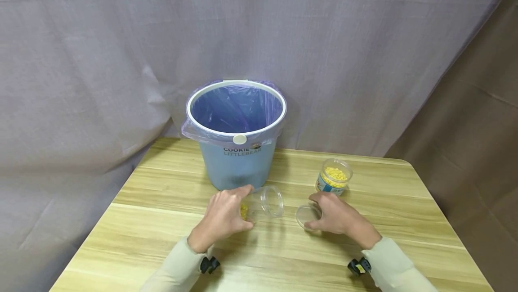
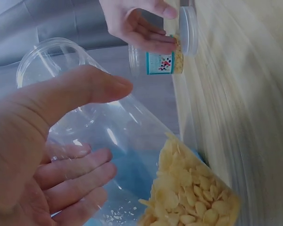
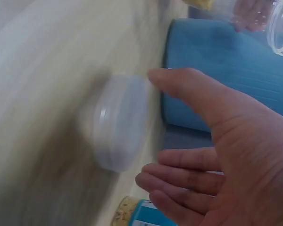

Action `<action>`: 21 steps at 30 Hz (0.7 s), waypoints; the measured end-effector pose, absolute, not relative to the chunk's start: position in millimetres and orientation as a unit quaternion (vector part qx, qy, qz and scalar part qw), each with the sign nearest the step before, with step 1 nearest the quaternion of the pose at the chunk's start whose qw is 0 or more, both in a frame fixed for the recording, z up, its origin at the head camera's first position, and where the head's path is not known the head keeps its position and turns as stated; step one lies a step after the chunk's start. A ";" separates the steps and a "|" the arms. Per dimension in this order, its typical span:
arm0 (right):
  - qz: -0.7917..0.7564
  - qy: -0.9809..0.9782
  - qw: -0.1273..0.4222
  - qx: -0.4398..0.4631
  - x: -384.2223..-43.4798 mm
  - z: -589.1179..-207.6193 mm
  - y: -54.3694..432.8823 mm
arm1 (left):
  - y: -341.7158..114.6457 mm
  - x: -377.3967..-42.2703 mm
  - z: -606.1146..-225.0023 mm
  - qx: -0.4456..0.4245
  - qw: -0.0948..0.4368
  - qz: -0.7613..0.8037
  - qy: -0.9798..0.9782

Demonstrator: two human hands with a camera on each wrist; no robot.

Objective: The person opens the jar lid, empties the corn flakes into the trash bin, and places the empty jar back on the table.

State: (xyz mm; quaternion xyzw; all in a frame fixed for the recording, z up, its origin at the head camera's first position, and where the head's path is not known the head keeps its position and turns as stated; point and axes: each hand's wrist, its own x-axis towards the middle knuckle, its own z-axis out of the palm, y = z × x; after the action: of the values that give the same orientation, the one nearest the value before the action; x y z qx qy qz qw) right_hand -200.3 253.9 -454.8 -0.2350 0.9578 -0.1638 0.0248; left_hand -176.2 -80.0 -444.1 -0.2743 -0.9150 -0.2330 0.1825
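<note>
My left hand (image 1: pixel 222 215) grips a clear plastic jar (image 1: pixel 259 202) between thumb and fingers. That jar is tilted, its mouth toward the right in the head view. Flat yellow seed-like pieces (image 2: pixel 193 197) lie heaped in its bottom, seen through the wall in the left wrist view. A round clear lid (image 3: pixel 120 122) is low over the table in front of my right hand (image 1: pixel 333 213). Thumb and fingers of that hand are spread around the lid, the thumb tip right at its rim. The right hand's fingers look relaxed in the right wrist view.
A blue bin (image 1: pixel 238 166) with a white rim and purple liner stands at the back of the wooden table (image 1: pixel 170 220). Beyond my right hand stands a second jar (image 1: pixel 329 188) of yellow pieces, with a blue label. Grey curtains (image 1: pixel 344 58) hang behind.
</note>
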 end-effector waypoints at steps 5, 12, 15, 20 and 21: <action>-0.188 0.945 0.006 -0.267 -197.4 -446.0 253.1 | -79.9 -178.8 -441.8 -0.279 0.171 -0.276 -0.904; -0.256 0.913 0.000 -0.317 -192.2 -438.0 240.6 | -80.4 -181.8 -435.8 -0.245 0.106 -0.413 -0.871; -0.304 0.898 0.014 -0.318 -187.6 -434.4 234.2 | -79.8 -183.5 -433.3 -0.237 0.079 -0.460 -0.852; -0.365 0.873 0.027 -0.321 -182.6 -427.2 221.8 | -77.9 -186.0 -429.4 -0.236 0.023 -0.536 -0.810; -0.374 0.870 0.029 -0.321 -182.0 -426.0 219.0 | -77.5 -186.3 -429.1 -0.234 0.015 -0.547 -0.803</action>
State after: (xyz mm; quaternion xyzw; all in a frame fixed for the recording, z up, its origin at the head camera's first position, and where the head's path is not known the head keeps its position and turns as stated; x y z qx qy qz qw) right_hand -182.0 219.0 -426.0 -0.3212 0.8697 -0.3736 0.0293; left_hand -186.3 -77.5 -429.1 -0.2340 -0.8034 -0.5473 0.0154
